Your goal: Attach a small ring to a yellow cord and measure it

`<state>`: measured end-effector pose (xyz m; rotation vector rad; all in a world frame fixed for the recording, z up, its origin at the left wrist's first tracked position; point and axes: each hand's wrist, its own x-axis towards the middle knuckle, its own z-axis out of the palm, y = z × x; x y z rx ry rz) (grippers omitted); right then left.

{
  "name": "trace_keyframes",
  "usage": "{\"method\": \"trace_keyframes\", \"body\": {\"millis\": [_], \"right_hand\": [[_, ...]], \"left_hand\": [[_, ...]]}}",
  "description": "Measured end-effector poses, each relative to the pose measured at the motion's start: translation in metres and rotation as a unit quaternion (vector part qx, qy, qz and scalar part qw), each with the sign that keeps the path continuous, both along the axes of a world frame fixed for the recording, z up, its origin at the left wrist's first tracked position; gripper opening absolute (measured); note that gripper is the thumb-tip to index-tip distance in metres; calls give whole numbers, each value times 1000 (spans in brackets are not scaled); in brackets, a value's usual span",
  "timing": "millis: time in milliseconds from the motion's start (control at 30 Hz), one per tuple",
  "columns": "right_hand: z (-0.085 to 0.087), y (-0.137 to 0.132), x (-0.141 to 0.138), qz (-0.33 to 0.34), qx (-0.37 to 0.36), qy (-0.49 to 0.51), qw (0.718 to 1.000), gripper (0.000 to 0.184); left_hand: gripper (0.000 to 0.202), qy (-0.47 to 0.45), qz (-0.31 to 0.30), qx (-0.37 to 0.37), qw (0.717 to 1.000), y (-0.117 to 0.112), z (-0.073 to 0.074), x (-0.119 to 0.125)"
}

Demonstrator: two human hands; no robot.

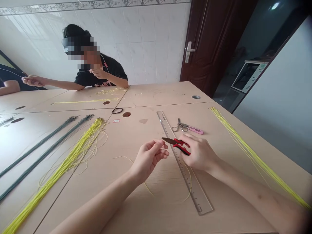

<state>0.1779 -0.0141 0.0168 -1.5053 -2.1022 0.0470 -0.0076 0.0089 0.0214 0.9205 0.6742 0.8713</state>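
Observation:
My left hand (148,159) pinches a thin pale-yellow cord between thumb and forefinger, its other fingers curled. Wrapped round the red and black handles of a pair of pliers (181,150) is my right hand (201,152). The jaws point left and their tip meets the cord's end at my left fingertips; whether they grip it is too small to tell. A loose length of the cord (191,182) loops down over a clear ruler (200,198), which lies on the table under the pliers.
Scissors (179,126) and a pink-handled cutter (195,129) lie beyond my right hand. Yellow cord bundles lie left (65,159) and right (234,136), with dark green bundles (48,154) farther left. Across the table (146,201), a person (114,70) holds a thread. A black ring (117,110) lies near a table hole.

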Motion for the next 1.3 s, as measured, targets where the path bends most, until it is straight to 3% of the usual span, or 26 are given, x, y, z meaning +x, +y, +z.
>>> {"method": "trace_keyframes", "body": {"millis": [367, 867, 1000, 1167, 1300], "right_hand": [[1, -2, -1, -1, -13, -31, 999, 20], [3, 5, 9, -27, -23, -54, 998, 20], [4, 21, 34, -121, -29, -55, 991, 21], [-6, 46, 87, -292, -30, -73, 953, 30], [-16, 56, 115, -349, -53, -98, 931, 31]], "left_hand": [[16, -21, 22, -37, 999, 1, -3, -1], [25, 9, 42, -8, 999, 4, -6, 0], [23, 12, 48, -17, 999, 4, -7, -1], [19, 18, 48, -19, 999, 2, -6, 0], [21, 17, 40, -18, 999, 1, -7, 1]]}}
